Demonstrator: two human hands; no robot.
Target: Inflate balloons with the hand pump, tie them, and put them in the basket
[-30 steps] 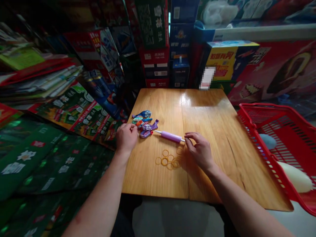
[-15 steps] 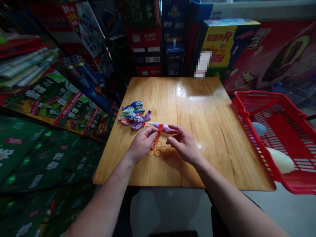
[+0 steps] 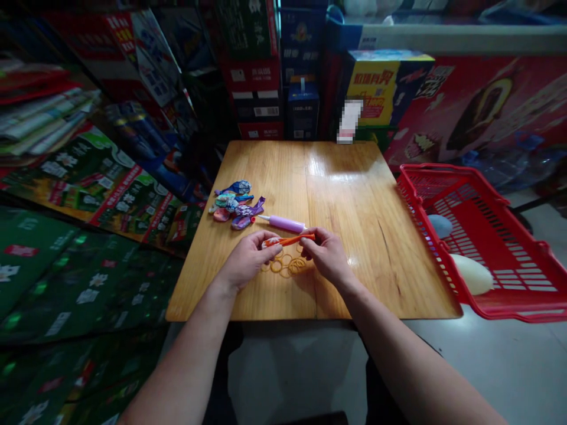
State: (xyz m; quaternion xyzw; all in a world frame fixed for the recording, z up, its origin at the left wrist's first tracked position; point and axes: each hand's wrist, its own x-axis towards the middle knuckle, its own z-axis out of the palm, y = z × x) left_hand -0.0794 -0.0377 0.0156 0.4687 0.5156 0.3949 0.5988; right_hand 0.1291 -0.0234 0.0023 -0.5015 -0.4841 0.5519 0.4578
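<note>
An uninflated orange balloon [image 3: 290, 241] with a whitish printed end is stretched level between my two hands above the table. My left hand [image 3: 248, 255] pinches its printed end, and my right hand [image 3: 325, 252] is closed on the neck end. Just beyond the hands lies a purple balloon pump [image 3: 287, 224] with a white nozzle pointing left. Several yellow rubber bands [image 3: 292, 264] are spread on the wood below the balloon, partly hidden by my fingers. To the left sits a pile of flat balloons [image 3: 237, 205] in blue, purple, green and pink.
The wooden table [image 3: 354, 195] is bordered on the left by stacked green cartons [image 3: 66, 283]. At the right stands a red basket [image 3: 500, 310] with a pale yellow balloon [image 3: 472, 274] and a blue balloon [image 3: 440, 226] inside. Boxes [image 3: 376, 82] line the back edge.
My right hand has closed on the orange balloon's neck. The balloon has swung from upright to level. The view has shifted slightly to the right.
</note>
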